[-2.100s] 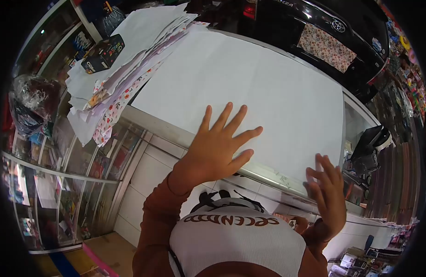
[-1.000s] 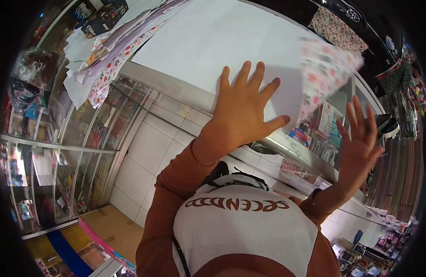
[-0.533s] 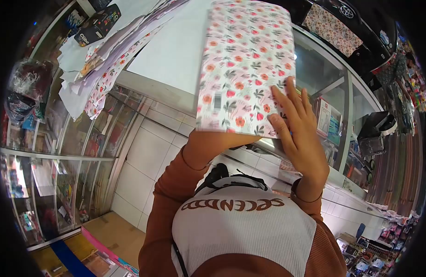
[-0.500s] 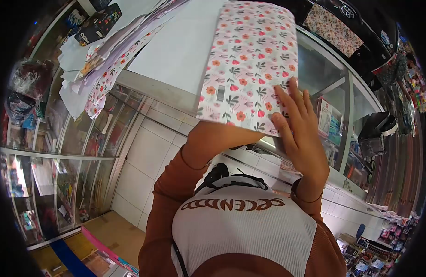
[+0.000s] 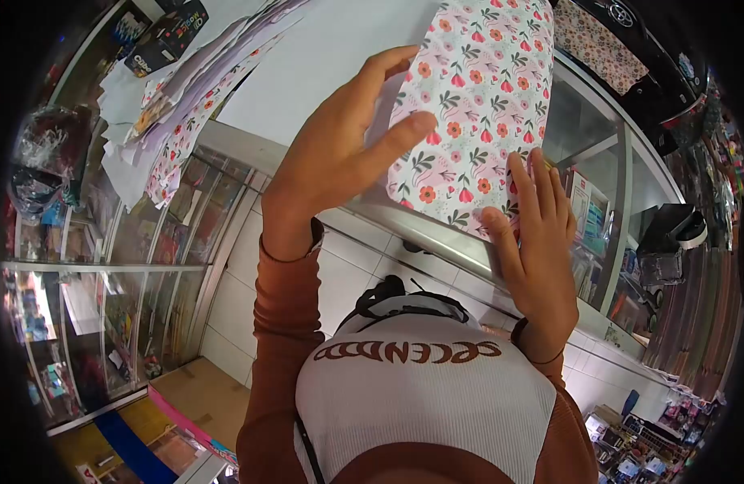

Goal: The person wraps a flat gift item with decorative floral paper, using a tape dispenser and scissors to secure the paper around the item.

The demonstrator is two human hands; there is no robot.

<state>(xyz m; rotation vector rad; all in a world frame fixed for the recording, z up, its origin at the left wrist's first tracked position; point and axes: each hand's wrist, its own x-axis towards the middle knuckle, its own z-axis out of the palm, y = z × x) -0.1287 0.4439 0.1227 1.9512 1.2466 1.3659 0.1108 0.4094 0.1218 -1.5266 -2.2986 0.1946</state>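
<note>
The white paper (image 5: 477,105) printed with pink and orange flowers lies on the counter, its near corner rounded on the left. My left hand (image 5: 340,145) is at its left edge, thumb over the printed face and fingertips partly hidden by the paper. On the right side, my right hand (image 5: 541,226) rests with fingers stretched along the edge and thumb on the near corner. Whether anything lies under the paper cannot be seen.
A glass display counter (image 5: 622,185) extends to the right, with a black object (image 5: 670,230) on it. Torn paper sheets (image 5: 186,113) and a black box (image 5: 166,36) are at upper left. Glass shelves (image 5: 106,315) stand left, and an open cardboard box (image 5: 202,395) sits below.
My left hand has come out from beneath the paper to its left edge. The paper has shifted right, and the barcode strip no longer shows. My right hand stays at the right edge.
</note>
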